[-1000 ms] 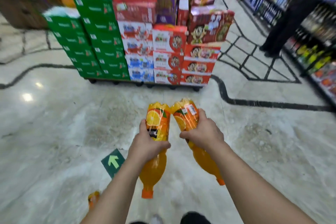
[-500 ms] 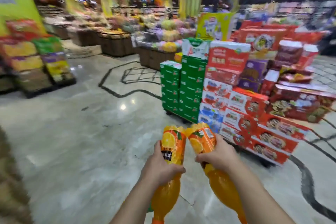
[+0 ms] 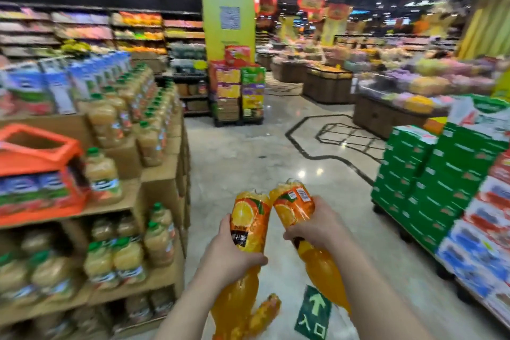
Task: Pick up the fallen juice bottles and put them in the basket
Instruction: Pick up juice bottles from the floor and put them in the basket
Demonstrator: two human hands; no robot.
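Bottles are being carried neck-down, one in each hand; the left hand [image 3: 231, 254] is wrapping its fingers round the left bottle [image 3: 249, 222] at the lower part of its label, and the right hand [image 3: 317, 230] is curling over the right bottle [image 3: 294, 205] at the same height; the two bases are nearly touching up front. A third bottle [image 3: 265, 312] is lying on the floor [image 3: 248, 152] just below the left one, beside the green arrow sticker [image 3: 313, 312], so at least one is waiting to be picked up.

To my eye the step is finding the basket; none is showing in this view, so I cannot tell where it stands. Doing it well is likely meaning gripping firmly at the label where the film is less slick, keeping the heavy bodies from swinging into each other, and lowering each bottle in rather than dropping it.

As for containers: the cardboard shelves [image 3: 154, 190] on the left are holding rows of pale juice jugs [image 3: 102, 174]; an orange carton [image 3: 36, 171] with an open top is sitting on the upper tier, its contents blurred; green cases [image 3: 430, 174] are standing stacked at right.
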